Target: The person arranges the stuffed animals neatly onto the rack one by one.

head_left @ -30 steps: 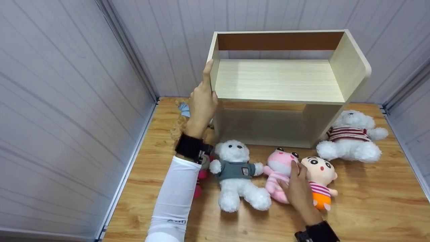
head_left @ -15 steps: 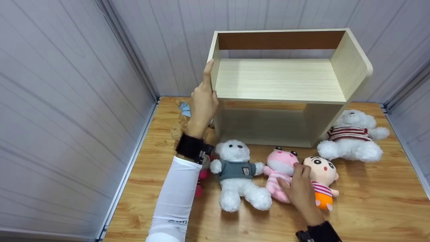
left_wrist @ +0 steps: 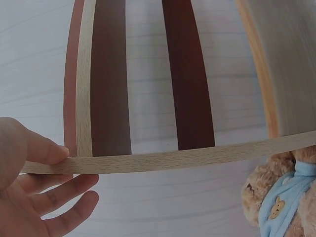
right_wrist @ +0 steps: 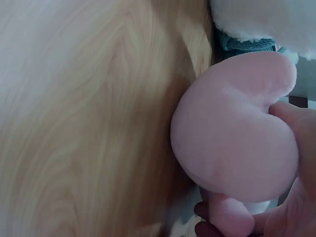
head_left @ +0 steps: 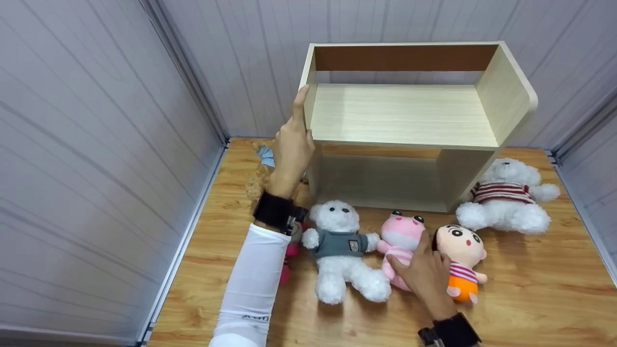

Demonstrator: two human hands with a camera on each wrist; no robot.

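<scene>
My left hand (head_left: 293,147) grips the side panel of a pale wooden shelf (head_left: 402,113). In the left wrist view the thumb lies on one side of the panel edge (left_wrist: 163,161), with fingers on the other. My right hand (head_left: 426,270) holds a pink frog plush (head_left: 401,233) with striped belly by its side, thumb across the belly. In the right wrist view the plush's rounded pink bottom (right_wrist: 234,133) faces the camera, and fingertips (right_wrist: 207,229) show beyond it. A cartoon boy doll (head_left: 462,248) in orange shorts lies just right of that hand.
A white bear (head_left: 337,260) in a grey-green shirt lies left of the frog. Another white bear (head_left: 503,193) in a striped shirt is right of the shelf. Behind my left arm are a brown bear (left_wrist: 291,197) with blue cloth and a partly hidden pink-red doll (head_left: 285,270).
My right hand has shifted slightly left, its thumb further across the frog plush, which has moved a little left and away from the boy doll. The left hand keeps its hold on the shelf.
</scene>
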